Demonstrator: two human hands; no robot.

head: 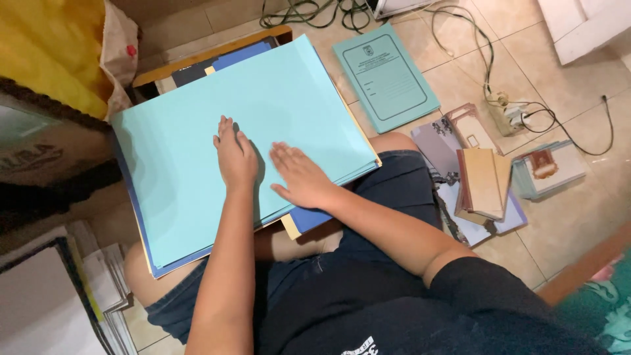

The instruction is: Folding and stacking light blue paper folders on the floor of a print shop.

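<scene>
A big stack of folders rests on my lap, topped by a plain light-blue folder [197, 131]; darker blue and yellow folders stick out under its edges. My left hand [234, 154] lies flat on the top folder, fingers together and pointing away from me. Beside it, my right hand [301, 176] presses palm-down on the same folder, fingers spread towards the upper left. Neither hand grips anything.
A teal printed folder [384, 75] lies on the tiled floor ahead. To the right are small booklets [483, 184], a power strip [509, 115] with tangled cables, and an envelope pile [549, 167]. A yellow bag [46, 46] and paper stacks [59, 296] sit to the left.
</scene>
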